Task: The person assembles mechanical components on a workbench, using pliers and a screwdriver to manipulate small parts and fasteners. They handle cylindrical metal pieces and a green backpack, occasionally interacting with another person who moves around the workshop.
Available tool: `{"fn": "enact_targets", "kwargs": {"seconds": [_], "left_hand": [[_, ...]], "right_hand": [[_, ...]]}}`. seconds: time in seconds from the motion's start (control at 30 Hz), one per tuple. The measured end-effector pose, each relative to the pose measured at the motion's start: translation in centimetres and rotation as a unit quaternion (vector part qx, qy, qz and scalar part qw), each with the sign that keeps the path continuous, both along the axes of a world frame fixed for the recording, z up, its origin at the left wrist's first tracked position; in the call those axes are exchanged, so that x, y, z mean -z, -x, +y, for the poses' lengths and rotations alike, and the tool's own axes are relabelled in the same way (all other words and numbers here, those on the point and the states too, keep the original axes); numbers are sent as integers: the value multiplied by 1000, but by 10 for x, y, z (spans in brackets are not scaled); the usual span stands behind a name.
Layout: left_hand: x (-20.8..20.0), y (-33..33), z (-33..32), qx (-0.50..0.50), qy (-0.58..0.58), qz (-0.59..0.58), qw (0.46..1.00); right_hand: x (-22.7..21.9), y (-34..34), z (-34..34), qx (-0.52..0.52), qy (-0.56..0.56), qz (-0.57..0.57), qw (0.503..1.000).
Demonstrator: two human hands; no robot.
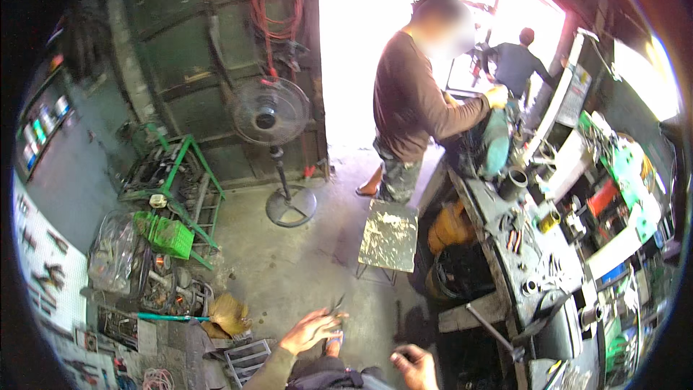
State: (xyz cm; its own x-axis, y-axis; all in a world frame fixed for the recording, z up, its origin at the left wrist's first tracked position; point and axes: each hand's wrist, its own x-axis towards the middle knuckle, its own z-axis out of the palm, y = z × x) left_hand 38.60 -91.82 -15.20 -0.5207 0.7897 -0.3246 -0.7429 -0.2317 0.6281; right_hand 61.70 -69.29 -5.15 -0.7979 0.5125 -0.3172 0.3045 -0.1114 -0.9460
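My left hand (312, 330) is raised over the floor at the lower middle, fingers stretched forward. It grips a small, slender dark tool (337, 305) between thumb and fingers; its exact kind is too small to tell. To the right, my right hand (416, 367) is held low with its fingers curled in. What those fingers enclose, if anything, is hidden. Ahead of both hands stands a stool (388, 237) with a worn, paint-flecked top. The cluttered metal workbench (498, 227) runs along my right side, apart from my right hand.
A co-worker (411, 94) stands at the bench's far end, hands on a teal machine part (496, 146). Another person (518, 63) is outside. A pedestal fan (271, 112), green metal frame (189, 166), green crate (167, 237) and broom (228, 315) stand or lie to the left. A bar (491, 328) juts from the bench.
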Motion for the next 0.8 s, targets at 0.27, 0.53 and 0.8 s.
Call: {"fn": "enact_targets", "kwargs": {"seconds": [0.27, 0.53, 0.8], "left_hand": [[-106, 15, 116, 321, 118, 167, 925], [-114, 32, 179, 402, 75, 420, 810], [-132, 15, 291, 509, 17, 508, 695]], "right_hand": [[-65, 34, 40, 189, -36, 25, 981], [-51, 28, 57, 367, 159, 82, 913], [-44, -3, 119, 433, 180, 165, 867]]}}
